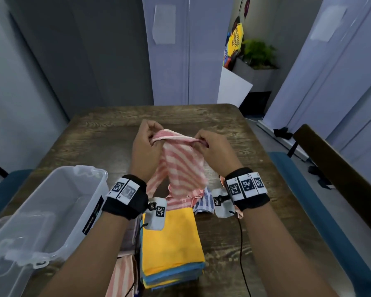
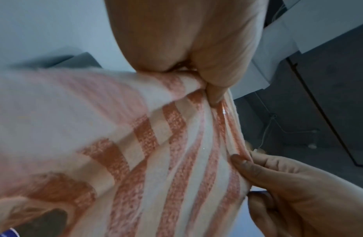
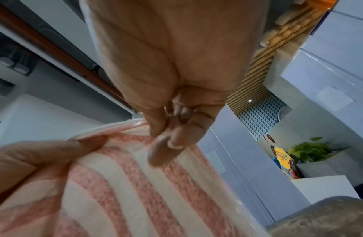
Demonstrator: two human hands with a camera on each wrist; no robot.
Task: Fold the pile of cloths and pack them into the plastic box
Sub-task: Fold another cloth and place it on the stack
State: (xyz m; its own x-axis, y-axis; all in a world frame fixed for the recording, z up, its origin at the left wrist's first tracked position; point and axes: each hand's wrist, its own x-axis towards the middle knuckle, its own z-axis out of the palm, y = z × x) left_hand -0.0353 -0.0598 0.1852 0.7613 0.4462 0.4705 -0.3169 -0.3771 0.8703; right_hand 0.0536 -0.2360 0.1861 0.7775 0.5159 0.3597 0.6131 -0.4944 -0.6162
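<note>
Cloth (image 1: 180, 159), pink and white striped, hangs between my hands in the middle of the head view, above the table (image 1: 107, 133). My left hand (image 1: 146, 142) and right hand (image 1: 214, 146) each pinch its top edge with curled fingers. They are fairly near each other, so the edge sags a little and the rest drops toward me. I judge I hold it up like this to find the corners and let it fall straight before a fold. At bottom centre sits a stack (image 1: 171, 239) of folded cloths, yellow on top and blue under, close at hand for the next one. A blue cloth (image 1: 204, 203) lies crumpled just beside the stack's far right corner. The box (image 1: 84, 211) stands open at lower left, right beside the stack, within easy reach. Packing, I judge, is yet to start.

In the left wrist view my left hand comes in from the top centre. Thumb and finger clamp a bunched bit of the edge, and the stripes fan out from that pinch. My right hand shows at lower right, fingers on the cloth's side.

In the right wrist view my right hand reaches down from the top and pinches the hem at mid-frame. My left hand grips the same hem at the left edge, and the cloth fills the lower left.
</note>
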